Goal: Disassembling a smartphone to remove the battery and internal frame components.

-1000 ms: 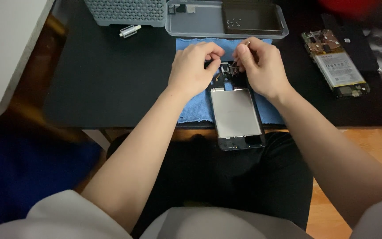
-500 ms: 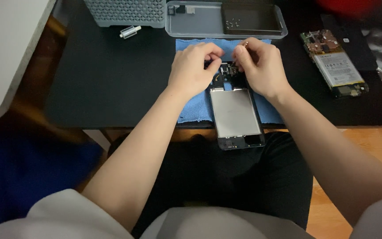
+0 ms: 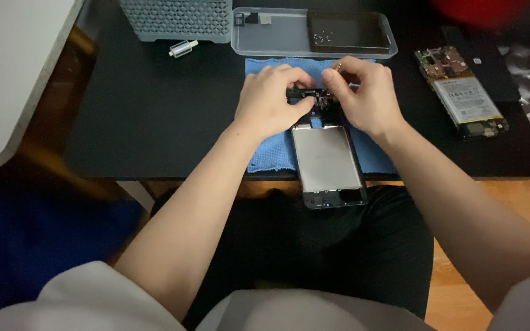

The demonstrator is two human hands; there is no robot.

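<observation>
While the opened phone frame (image 3: 327, 164) lies unmoved on the blue cloth (image 3: 272, 156), overhanging the black table (image 3: 154, 116) toward six o'clock, my left hand (image 3: 271, 101) and right hand (image 3: 363, 95) stay pinched close together on its top end. At one o'clock sits the grey tray (image 3: 277, 37), at three o'clock a second phone body (image 3: 464, 92); wooden floor lies below.

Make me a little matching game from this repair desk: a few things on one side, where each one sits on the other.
Things:
1. opened phone frame
2. blue cloth
3. battery board
4. small white cylinder

Places:
A. far right of the black table
B. beside the grey mesh box
C. under both hands, overhanging the table edge
D. spread beneath the phone frame

Pairs: 1-C, 2-D, 3-A, 4-B
</observation>
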